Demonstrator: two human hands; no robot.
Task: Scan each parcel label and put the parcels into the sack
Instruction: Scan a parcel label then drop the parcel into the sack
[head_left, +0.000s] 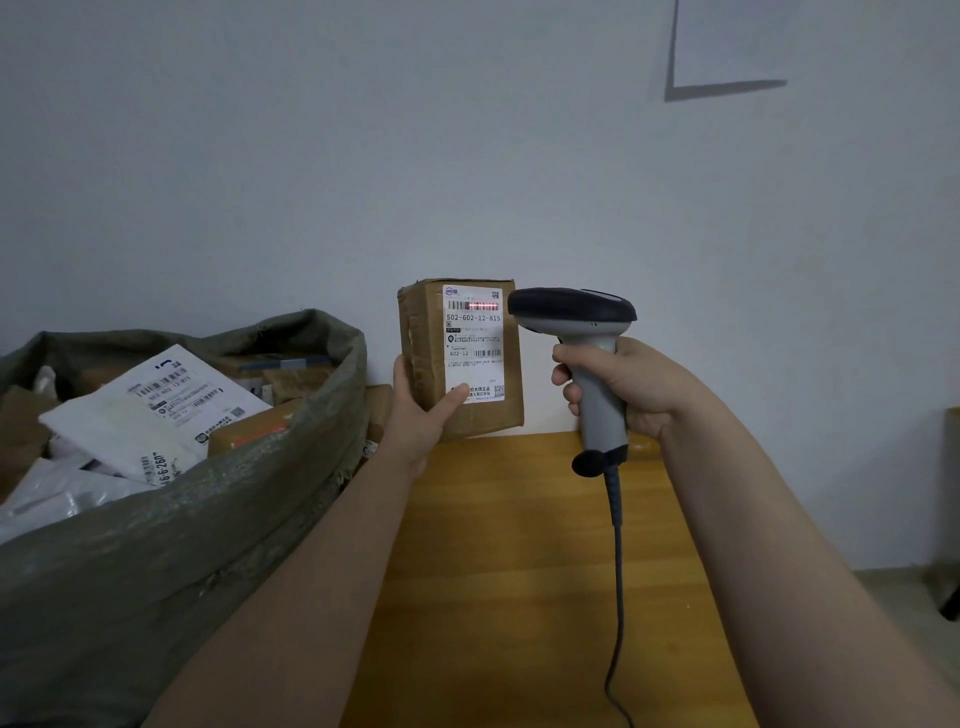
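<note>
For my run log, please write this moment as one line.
step: scanning; left hand: holds box; right hand: grips scanner; beam: on label; sack: holds parcels

Creased brown cardboard parcel, white paper label; coarse woven sack; matt plastic scanner; smooth wood table.

1 box, 1 scanner, 1 sack w/ several parcels, 1 table.

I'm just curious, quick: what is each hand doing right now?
Left hand: holds the cardboard parcel upright.
Right hand: grips the scanner, aimed at the label.
</note>
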